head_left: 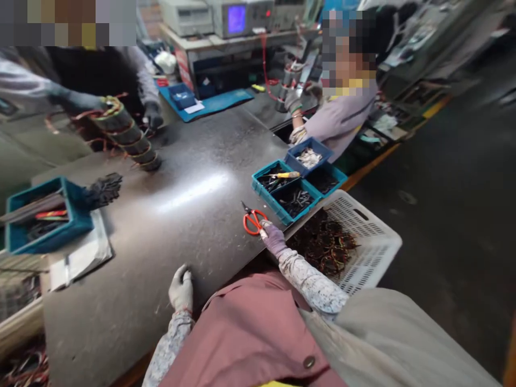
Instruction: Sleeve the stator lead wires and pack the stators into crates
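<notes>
My right hand, in a pale purple glove with whitish fingertips, is closed on a handle loop of red-handled scissors. Their dark blades point away from me, over the tabletop. Near the table's front edge is my left hand, in a whitish glove; its fingers are loosely bent, a gap shows by the thumb, and I see nothing held. Beyond the scissors sits a teal divided tray with small black pieces in it. A yellow-handled tool lies across this tray.
A blue bin of white pieces adjoins the tray. A white basket of dark wired parts stands right of the table. At left are a teal box and papers. Across, a co-worker's gloved hand touches a wire-wound cylinder; another co-worker sits right.
</notes>
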Demonstrator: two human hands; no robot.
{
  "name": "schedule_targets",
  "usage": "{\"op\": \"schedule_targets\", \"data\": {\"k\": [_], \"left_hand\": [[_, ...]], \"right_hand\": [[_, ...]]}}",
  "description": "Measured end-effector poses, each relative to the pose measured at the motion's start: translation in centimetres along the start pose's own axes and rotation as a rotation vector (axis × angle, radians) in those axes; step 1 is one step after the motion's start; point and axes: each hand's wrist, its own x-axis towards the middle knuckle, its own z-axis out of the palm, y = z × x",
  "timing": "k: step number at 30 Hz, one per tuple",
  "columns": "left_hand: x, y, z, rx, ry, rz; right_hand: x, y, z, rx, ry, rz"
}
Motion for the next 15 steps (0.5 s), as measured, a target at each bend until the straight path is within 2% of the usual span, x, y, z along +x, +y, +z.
{"op": "schedule_targets", "data": {"k": [4,10,15], "left_hand": [[1.3,0.1,0.0,0.009,0.023,-0.034],[1.7,0.0,-0.5,0.027,-0.026,0.008],[3.0,-1.9,-0.7,0.092,-0.073,0.046]], "right_hand": [[1.4,-0.5,-1.2,-0.097,-0.108,0.102],[1.2,-3.4,-1.1,-0.233,-0.284,0.226],[2.9,-5.9,-0.6,-0.342,-0.328,0.299]]}}
